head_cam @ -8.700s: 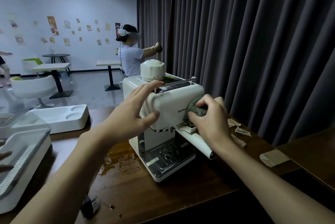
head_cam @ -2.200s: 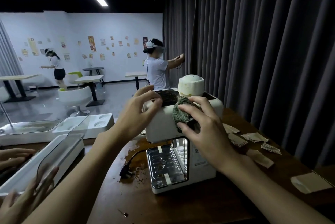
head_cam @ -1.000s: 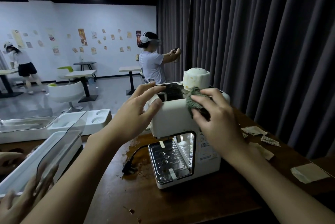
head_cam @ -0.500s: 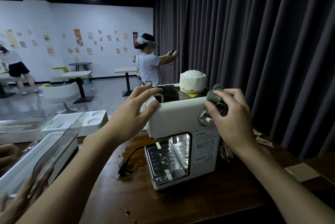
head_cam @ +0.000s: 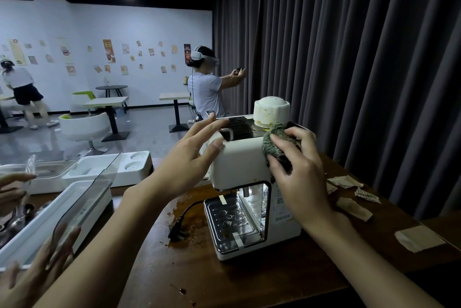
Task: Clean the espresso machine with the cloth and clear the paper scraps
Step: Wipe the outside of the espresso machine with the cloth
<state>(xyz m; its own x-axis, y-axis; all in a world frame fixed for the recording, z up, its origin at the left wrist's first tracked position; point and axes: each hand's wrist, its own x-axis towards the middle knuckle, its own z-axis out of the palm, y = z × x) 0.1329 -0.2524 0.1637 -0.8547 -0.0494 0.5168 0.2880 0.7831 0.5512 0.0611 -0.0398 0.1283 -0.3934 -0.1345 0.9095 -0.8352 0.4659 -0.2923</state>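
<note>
A cream espresso machine [head_cam: 239, 163] stands on the dark wooden table [head_cam: 249, 282], its steel drip tray facing me. My left hand [head_cam: 192, 158] rests flat against the machine's upper left corner, fingers spread. My right hand [head_cam: 296, 168] presses a grey-green cloth [head_cam: 274, 143] against the machine's upper right edge, just below a stained white dome lid [head_cam: 272, 113]. Torn brown paper scraps [head_cam: 351, 193] lie on the table to the right of the machine, and a larger piece [head_cam: 419, 238] sits near the right edge.
A black plug and cord [head_cam: 179, 228] lie in a brown spill left of the machine. White trays with clear lids [head_cam: 82, 205] fill the left side, where another person's hands [head_cam: 37, 272] reach in. Dark curtains hang behind. A person in a headset [head_cam: 207, 85] stands beyond.
My right hand has brought the cloth from the machine's right side back onto its upper front right corner. My left hand stays on the left corner.
</note>
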